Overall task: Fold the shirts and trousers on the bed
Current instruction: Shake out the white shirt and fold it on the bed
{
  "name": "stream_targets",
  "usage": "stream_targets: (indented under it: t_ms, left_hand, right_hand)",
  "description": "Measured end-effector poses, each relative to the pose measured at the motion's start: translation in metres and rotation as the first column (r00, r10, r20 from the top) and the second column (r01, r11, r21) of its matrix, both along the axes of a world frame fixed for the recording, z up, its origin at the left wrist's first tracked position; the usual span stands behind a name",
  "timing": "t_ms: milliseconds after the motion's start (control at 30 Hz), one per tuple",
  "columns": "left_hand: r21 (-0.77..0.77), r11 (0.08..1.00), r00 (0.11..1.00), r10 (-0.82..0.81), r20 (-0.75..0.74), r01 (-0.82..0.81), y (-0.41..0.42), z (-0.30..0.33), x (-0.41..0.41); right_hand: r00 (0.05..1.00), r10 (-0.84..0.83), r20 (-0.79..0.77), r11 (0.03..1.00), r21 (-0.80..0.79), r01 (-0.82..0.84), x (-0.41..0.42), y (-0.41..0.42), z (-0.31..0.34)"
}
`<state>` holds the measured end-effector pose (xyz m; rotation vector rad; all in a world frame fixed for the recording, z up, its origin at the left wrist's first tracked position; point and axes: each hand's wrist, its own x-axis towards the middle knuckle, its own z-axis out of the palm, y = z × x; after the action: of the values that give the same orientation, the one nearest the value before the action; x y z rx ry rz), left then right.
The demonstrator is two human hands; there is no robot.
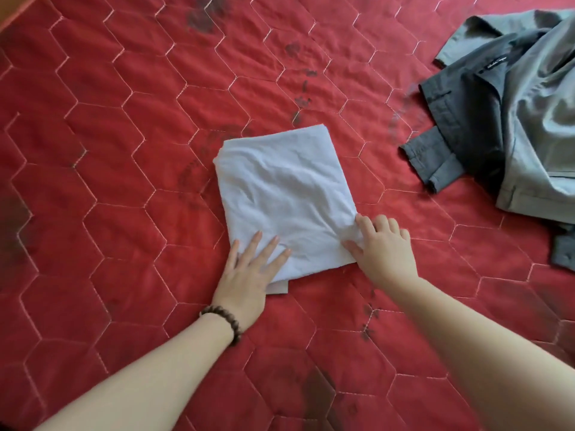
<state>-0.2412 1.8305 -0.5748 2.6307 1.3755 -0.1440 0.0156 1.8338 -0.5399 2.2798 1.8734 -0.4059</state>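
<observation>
Shirt (pixel 284 200), white and folded to a neat square, lies mid-bed (pixel 124 150). Left hand (pixel 249 272) presses flat-fingered on its near edge; right hand (pixel 384 247) pinches the near right corner. This fold looks nearly finished. Next, I'd guess: the unfolded grey clothes (pixel 510 113) heaped at the bed's right edge. No containers.
</observation>
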Motion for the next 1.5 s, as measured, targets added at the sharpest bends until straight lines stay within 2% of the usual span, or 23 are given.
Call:
stream_targets:
  t_ms: [133,200,267,333,433,533,600,667,733,833,900,967,1067,1167,1233,1333,1433,1500]
  left_hand:
    - [-0.047,0.997,0.996,-0.067,-0.057,0.065,0.005,0.012,-0.047]
    - [-0.09,0.991,0.987,-0.111,-0.117,0.101,0.007,0.016,-0.053]
    - [-0.068,0.99,0.979,-0.135,-0.156,0.126,0.008,0.017,-0.051]
    - [-0.022,0.99,0.977,-0.14,-0.158,0.138,0.011,0.014,-0.044]
    - [0.041,0.992,0.984,-0.11,-0.14,0.117,0.012,0.008,-0.034]
    - [0.175,0.979,0.994,-0.098,-0.041,0.103,0.016,0.009,-0.028]
    - [0.177,0.982,0.998,-0.066,-0.001,0.065,0.02,0.015,-0.026]
    - [0.111,0.994,0.998,-0.008,0.063,0.001,0.025,0.027,-0.026]
    - [-0.055,0.992,0.988,0.115,0.102,-0.11,0.028,0.043,-0.03]
    - [-0.38,0.884,0.92,0.355,0.164,-0.274,0.032,0.077,-0.045]
    - [-0.571,0.771,0.846,0.481,0.232,-0.282,0.035,0.104,-0.058]
    - [-0.646,0.732,0.8,0.512,0.312,-0.216,0.044,0.132,-0.069]
    - [-0.721,0.674,0.786,0.529,0.319,-0.161,0.066,0.174,-0.081]
    - [-0.845,0.501,0.699,0.672,0.243,-0.188,0.086,0.209,-0.085]
    - [-0.897,0.392,0.613,0.766,0.195,-0.204,0.094,0.22,-0.084]
    - [-0.95,0.253,0.514,0.848,0.127,-0.183,0.107,0.216,-0.087]
    - [-0.959,0.202,0.365,0.923,0.119,-0.198,0.117,0.175,-0.091]
    - [-0.952,0.187,0.331,0.938,0.1,-0.241,0.115,0.136,-0.092]
  right_hand:
    - [0.999,0.033,0.034,0.994,0.1,-0.036,-0.024,-0.039,-0.002]
    - [0.976,0.215,0.034,0.971,0.105,-0.217,-0.025,-0.048,-0.001]
    - [0.925,0.379,0.036,0.921,0.08,-0.381,-0.024,-0.052,-0.005]
    - [0.898,0.432,0.083,0.898,0.05,-0.436,-0.025,-0.049,-0.013]
    - [0.901,0.417,0.121,0.89,0.147,-0.432,-0.027,-0.039,-0.022]
    - [0.9,0.413,0.137,0.858,0.271,-0.436,-0.028,-0.029,-0.022]
    - [0.908,0.401,0.123,0.85,0.318,-0.419,-0.029,-0.024,-0.018]
    - [0.925,0.375,0.061,0.886,0.269,-0.377,-0.03,-0.017,-0.007]
    - [0.945,0.314,-0.091,0.941,0.16,-0.297,-0.031,-0.014,0.01]
    - [0.909,0.096,-0.405,0.995,0.051,-0.082,-0.032,-0.018,0.045]
    - [0.836,0.0,-0.549,0.998,0.055,0.036,-0.033,-0.023,0.073]
    - [0.782,-0.07,-0.619,0.99,0.054,0.131,-0.033,-0.022,0.101]
    - [0.648,-0.128,-0.751,0.972,0.034,0.232,-0.035,-0.013,0.147]
    - [0.463,-0.185,-0.867,0.96,-0.06,0.273,-0.038,0.003,0.185]
    - [0.368,-0.24,-0.898,0.95,-0.139,0.28,-0.039,0.015,0.193]
    - [0.284,-0.319,-0.904,0.924,-0.231,0.304,-0.04,0.038,0.186]
    - [0.289,-0.416,-0.862,0.879,-0.301,0.369,-0.036,0.052,0.141]
    - [0.325,-0.506,-0.799,0.843,-0.378,0.384,-0.032,0.051,0.096]
